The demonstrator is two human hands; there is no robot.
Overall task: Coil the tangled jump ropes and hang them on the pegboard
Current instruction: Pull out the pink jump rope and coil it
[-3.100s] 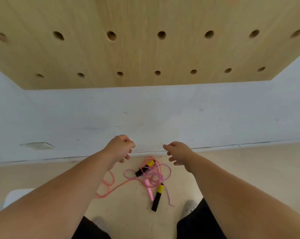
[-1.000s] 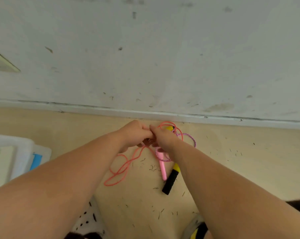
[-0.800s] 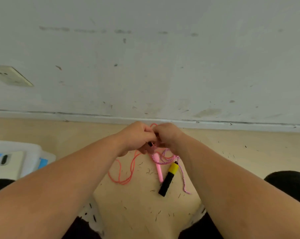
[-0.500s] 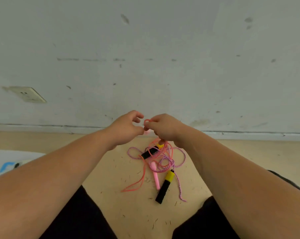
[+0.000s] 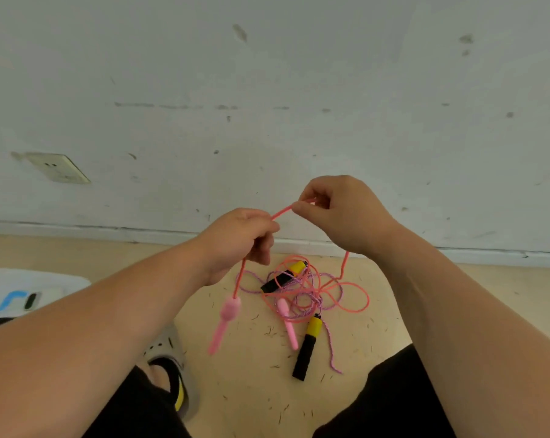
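Grip closed on pink rope (image 5: 280, 213) at both ends: left hand (image 5: 235, 241) fisted, handle (image 5: 227, 312) dangling below; right hand (image 5: 343, 213) pinching. Rest lies tangled with purple rope (image 5: 330, 352) on floor (image 5: 457, 295). Light, limp, probably snag-prone; feed from free handle end.

Scuffed matt wall (image 5: 267, 74), smooth plastic handle (image 5: 224, 317)

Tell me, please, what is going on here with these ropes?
A person near a wall is working on two tangled jump ropes. The left hand and the right hand both pinch the pink rope, with a short stretch drawn between them, and one pink handle hangs below the left hand. The rest lies knotted on the floor with the purple rope and its black-and-yellow handles. Nothing is coiled yet.
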